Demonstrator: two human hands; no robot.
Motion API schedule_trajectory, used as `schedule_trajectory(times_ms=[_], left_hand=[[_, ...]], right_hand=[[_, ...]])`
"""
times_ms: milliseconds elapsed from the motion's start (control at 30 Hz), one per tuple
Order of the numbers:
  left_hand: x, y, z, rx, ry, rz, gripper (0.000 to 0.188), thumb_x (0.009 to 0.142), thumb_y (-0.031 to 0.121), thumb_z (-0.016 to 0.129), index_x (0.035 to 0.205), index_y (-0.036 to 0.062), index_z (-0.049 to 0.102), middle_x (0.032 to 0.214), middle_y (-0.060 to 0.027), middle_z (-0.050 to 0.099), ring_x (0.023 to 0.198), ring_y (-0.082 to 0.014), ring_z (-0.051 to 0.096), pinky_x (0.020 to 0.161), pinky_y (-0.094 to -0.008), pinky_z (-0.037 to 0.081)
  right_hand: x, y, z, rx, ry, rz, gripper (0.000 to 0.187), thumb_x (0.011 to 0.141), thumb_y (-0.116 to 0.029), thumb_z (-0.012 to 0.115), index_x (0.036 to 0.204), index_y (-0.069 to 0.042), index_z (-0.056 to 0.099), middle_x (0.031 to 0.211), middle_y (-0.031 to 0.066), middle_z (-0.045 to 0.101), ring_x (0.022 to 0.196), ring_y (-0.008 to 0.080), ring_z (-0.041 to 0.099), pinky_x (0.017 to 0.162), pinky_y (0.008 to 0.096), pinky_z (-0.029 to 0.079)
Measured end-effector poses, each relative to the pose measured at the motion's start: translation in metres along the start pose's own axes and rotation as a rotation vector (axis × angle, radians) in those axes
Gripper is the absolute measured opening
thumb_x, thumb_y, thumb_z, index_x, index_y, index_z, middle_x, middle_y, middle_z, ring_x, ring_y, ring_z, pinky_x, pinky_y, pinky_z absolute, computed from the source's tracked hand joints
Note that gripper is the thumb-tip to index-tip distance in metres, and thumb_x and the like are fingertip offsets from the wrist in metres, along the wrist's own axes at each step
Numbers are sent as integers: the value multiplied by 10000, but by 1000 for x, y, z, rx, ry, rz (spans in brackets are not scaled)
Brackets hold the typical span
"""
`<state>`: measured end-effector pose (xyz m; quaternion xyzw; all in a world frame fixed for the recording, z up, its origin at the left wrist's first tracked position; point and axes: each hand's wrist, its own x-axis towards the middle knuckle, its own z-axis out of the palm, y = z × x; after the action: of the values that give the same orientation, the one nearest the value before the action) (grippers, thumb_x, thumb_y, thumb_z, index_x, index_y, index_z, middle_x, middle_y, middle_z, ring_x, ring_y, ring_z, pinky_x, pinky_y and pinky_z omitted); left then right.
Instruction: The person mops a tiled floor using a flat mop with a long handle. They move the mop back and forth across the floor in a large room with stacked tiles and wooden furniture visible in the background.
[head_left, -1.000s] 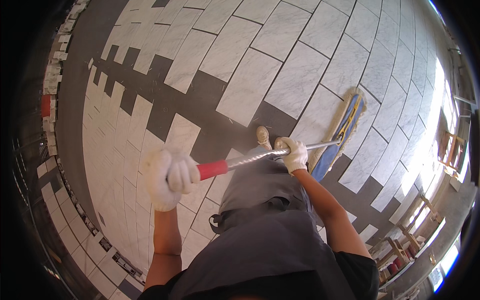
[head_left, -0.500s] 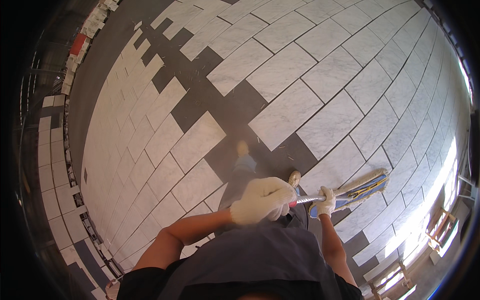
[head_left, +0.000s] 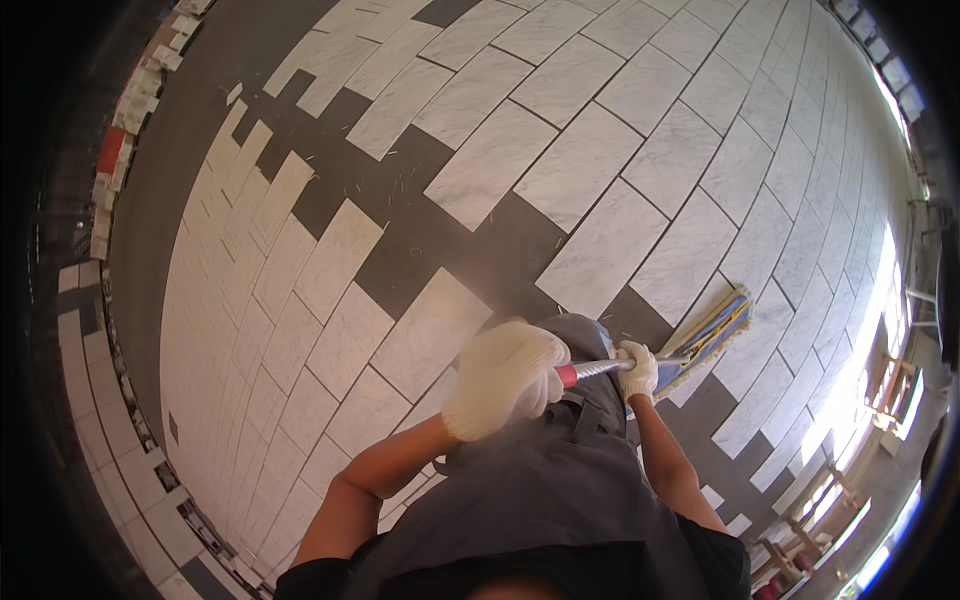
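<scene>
I hold a flat dust mop (head_left: 722, 327) by its silver handle (head_left: 597, 368). My left hand (head_left: 507, 383), in a white knit glove, is closed round the handle's upper end beside a red band. Lower down the shaft, my gloved right hand (head_left: 639, 369) grips it near the mop head. That head is long, with a blue back, yellow parts and a pale fringe. It lies out to my right over the white marbled tiles (head_left: 605, 255). My apron (head_left: 530, 490) and the left glove hide part of the floor close to me.
Pale tiles spread to both sides of a stepped strip of dark grey floor (head_left: 405, 245) strewn with small scraps. Stacked tiles and a red item (head_left: 111, 150) line the far left edge. Wooden frames (head_left: 893, 390) stand at the right in bright sunlight.
The mop head has swung farther ahead and points more forward. My view has shifted over the floor, and my shoes, visible before, are now hidden. Both hands keep their grip.
</scene>
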<state>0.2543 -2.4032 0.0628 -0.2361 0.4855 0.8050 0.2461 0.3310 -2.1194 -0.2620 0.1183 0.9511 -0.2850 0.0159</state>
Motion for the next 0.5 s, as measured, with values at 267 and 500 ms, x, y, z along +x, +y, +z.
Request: schedule_trajectory(times_ms=[267,500], left_hand=[[42,72,-70,90,-84,-40,289,1018,42,490,741,-30,527,582,16,400,479,-52,398,442,-220,332],[114,150,-124,125,-37,-11,288,1029,99,472,809,-60,567,575,-50,481,457,-99,451,445,-232,382]], right_hand=[[38,-100,30,-47,-37,-12,140,845,-201,744,971,-139,752,950,123,728,956,357,677,872,441,538],[96,-163,77,-90,-210,267,126,852,-203,718,947,-144,776,922,128,734,976,351,687,905,436,534]])
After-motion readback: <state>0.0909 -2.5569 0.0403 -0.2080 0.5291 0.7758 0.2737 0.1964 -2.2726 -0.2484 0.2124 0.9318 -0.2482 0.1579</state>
